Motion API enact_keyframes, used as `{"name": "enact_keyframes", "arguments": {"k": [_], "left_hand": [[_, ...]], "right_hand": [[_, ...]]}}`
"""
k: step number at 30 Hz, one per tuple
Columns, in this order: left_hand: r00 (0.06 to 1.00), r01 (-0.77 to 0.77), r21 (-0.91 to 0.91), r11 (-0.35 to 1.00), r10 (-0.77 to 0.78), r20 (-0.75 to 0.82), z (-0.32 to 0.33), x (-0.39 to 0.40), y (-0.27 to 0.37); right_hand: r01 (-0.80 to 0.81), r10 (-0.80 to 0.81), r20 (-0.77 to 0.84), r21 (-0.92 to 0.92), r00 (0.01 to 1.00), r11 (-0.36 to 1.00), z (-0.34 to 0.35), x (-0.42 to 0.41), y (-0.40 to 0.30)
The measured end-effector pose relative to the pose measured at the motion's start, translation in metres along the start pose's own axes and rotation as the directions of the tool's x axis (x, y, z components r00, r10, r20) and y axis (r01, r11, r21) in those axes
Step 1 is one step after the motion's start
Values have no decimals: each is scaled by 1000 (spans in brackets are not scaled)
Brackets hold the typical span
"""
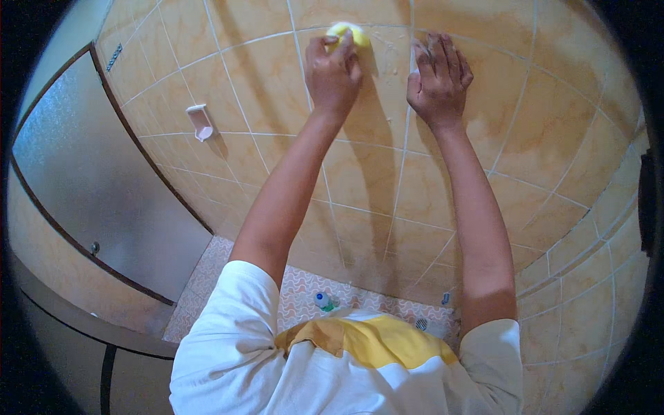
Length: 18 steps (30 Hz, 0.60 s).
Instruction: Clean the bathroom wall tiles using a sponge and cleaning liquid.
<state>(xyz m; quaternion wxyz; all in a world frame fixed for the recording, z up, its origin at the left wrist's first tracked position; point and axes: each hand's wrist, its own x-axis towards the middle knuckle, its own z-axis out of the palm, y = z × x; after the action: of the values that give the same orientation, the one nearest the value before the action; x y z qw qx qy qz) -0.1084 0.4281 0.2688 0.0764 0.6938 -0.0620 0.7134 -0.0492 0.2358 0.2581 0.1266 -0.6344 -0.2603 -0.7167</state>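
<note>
My left hand (334, 72) pinches a yellow sponge (357, 40) with a whitish top edge and presses it against the tan tiled wall (363, 171). Just right of the sponge, wet streaks and small foam spots mark the tile. My right hand (441, 85) lies against the wall across a white grout line, its fingers slightly bent and the thumb apart. Whitish residue shows on its fingers. A small pale patch lies between thumb and forefinger; whether it is foam or grout is unclear. The palm is hidden.
A pale soap dish (201, 123) sticks out from the wall at left, near a frosted door panel (109, 166) with a dark frame. On the patterned floor (212, 267) are a blue-capped bottle (322, 300), a round drain cover (421, 324) and a small blue object (445, 298).
</note>
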Motion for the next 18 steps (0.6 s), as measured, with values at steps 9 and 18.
{"name": "enact_keyframes", "arguments": {"k": [9, 18], "left_hand": [[996, -82, -15, 997, 82, 46, -4, 12, 9], [964, -265, -17, 964, 265, 35, 3, -3, 11]], "right_hand": [[0, 1, 18, -17, 1000, 1000, 1, -2, -2], [9, -9, 8, -28, 1000, 1000, -1, -1, -4]]}}
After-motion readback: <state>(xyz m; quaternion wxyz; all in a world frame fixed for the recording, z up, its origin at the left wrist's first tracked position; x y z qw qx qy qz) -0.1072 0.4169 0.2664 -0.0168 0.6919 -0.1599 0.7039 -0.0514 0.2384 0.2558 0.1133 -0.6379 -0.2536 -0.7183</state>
